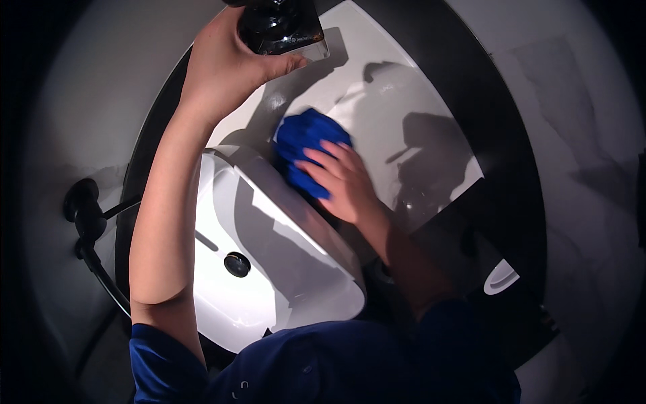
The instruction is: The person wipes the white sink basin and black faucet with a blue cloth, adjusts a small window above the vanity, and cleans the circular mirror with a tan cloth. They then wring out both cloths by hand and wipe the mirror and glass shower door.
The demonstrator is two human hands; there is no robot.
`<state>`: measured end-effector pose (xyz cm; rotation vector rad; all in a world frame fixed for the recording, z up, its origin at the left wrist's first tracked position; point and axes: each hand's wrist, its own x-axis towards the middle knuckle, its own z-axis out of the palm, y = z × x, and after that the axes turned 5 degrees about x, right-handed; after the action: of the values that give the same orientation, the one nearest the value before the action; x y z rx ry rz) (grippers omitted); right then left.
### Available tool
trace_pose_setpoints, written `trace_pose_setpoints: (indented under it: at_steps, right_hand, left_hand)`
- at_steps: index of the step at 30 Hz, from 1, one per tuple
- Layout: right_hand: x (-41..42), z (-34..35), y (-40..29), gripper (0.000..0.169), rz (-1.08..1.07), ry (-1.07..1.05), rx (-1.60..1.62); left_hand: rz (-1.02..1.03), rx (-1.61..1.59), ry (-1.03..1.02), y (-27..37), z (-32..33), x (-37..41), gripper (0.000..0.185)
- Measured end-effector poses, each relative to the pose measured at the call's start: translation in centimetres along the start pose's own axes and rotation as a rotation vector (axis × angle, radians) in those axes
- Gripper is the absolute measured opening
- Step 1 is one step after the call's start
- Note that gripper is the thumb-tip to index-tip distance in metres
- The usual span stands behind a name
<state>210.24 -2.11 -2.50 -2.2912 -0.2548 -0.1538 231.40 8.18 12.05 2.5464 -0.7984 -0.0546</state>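
Raised at the top of the view, my left hand grips a square bottle with a black top and a clear base. The bottle's upper end runs out of the picture. My right hand presses a crumpled blue cloth with its fingers spread over it. That cloth lies against the white countertop, right beside the rim of a white washbasin. Blur softens the cloth's edge and the right fingers.
A black drain plug sits in the basin. On the left wall is a black tap-like fitting with a hose or pipe. A dark border edges the counter. At the right, a small white oval piece shows against the dark area.
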Motion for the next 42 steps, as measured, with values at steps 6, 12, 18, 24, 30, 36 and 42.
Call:
trace_pose_setpoints:
  at_steps: [6, 12, 18, 24, 30, 36, 42]
  right_hand:
    - [-5.4, -8.3, 6.7, 0.065, 0.396, 0.286, -0.311]
    - [0.1, 2.0, 0.9, 0.064, 0.082, 0.277, -0.118]
    - [-9.1, -6.6, 4.4, 0.060, 0.145, 0.225, -0.091]
    - [-16.2, -6.9, 4.9, 0.066, 0.588, 0.560, -0.524]
    - [-14.2, -8.8, -2.2, 0.064, 0.640, 0.204, 0.017]
    - [-5.0, -10.0, 7.2, 0.061, 0.508, 0.349, -0.563]
    - [-9.9, -1.7, 1.9, 0.060, 0.441, 0.254, -0.478]
  left_hand:
    - [-0.111, -0.103, 0.036, -0.5, -0.1, -2.4, 0.061]
    - [-0.050, -0.170, -0.011, -0.2, 3.5, 0.9, 0.060]
    - [-0.073, -0.030, -0.064, -1.4, 8.8, 3.0, 0.054]
    - [-0.027, -0.072, -0.065, -2.0, 13.9, 5.6, 0.066]
    - [-0.122, -0.078, 0.042, -4.8, 12.2, 2.3, 0.073]
    - [-0.191, -0.606, -0.004, 1.1, 3.6, -8.8, 0.040]
    - [-0.407, -0.568, -0.102, -0.5, -1.6, -23.0, 0.025]
